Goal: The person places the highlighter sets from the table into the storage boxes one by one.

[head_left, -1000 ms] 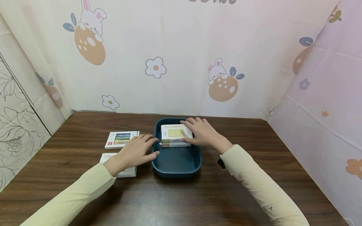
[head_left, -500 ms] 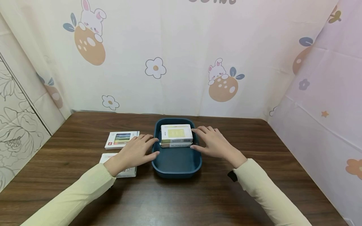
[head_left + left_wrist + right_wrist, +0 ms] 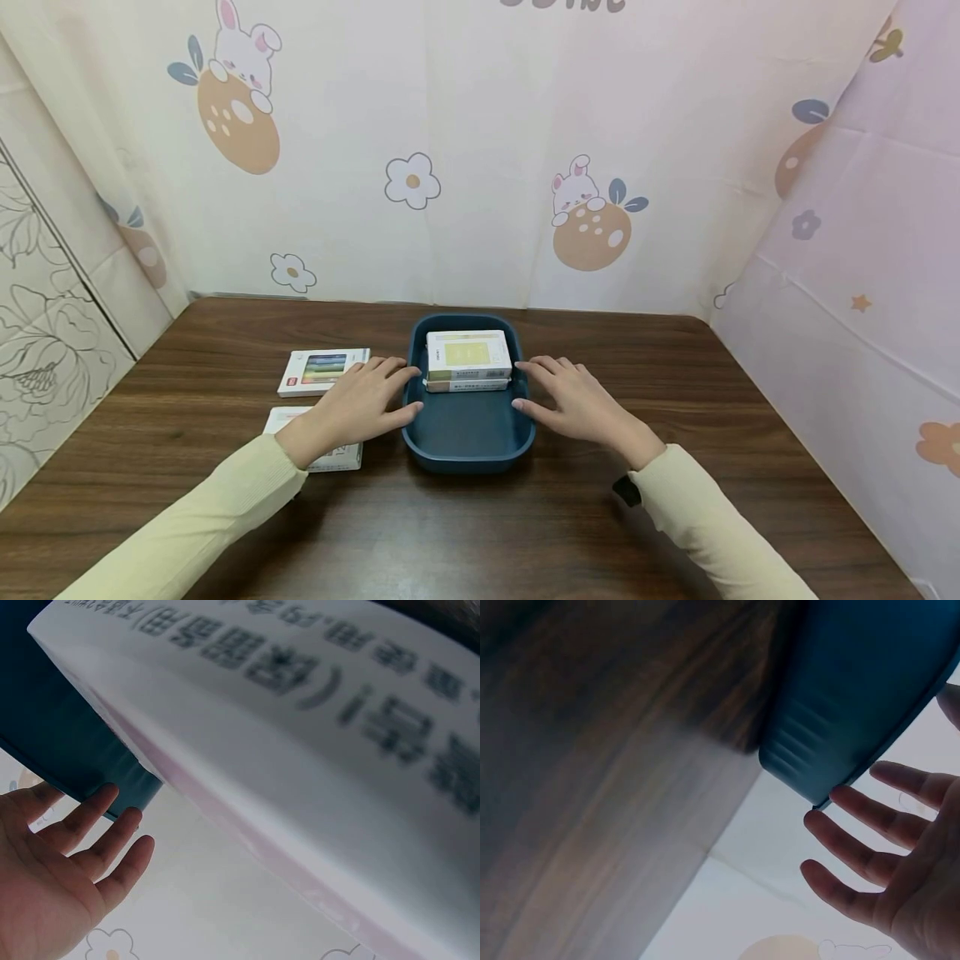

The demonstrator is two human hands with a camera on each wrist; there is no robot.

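A dark blue-teal bin (image 3: 468, 429) stands on the table. In its far half two small boxes lie stacked, the upper box (image 3: 467, 354) white with a yellow-green panel over the lower box (image 3: 468, 386). My left hand (image 3: 360, 404) is at the bin's left rim, fingers spread and relaxed. At the right rim is my right hand (image 3: 573, 404), loosely spread too, with nothing held. In the right wrist view its fingers appear near the bin's wall (image 3: 832, 712); contact is uncertain. A white box with printed text (image 3: 247, 742) looms close in the left wrist view.
Left of the bin lies a flat white pack with a window of coloured sticks (image 3: 322, 371). Nearer, a white box (image 3: 345, 458) is partly covered by my left hand. The wooden table (image 3: 480, 533) ends at a patterned curtain (image 3: 480, 242) behind.
My right hand has drawn back from the stacked boxes, moving right and slightly nearer to the bin's right rim. My left hand and the boxes have stayed in place.
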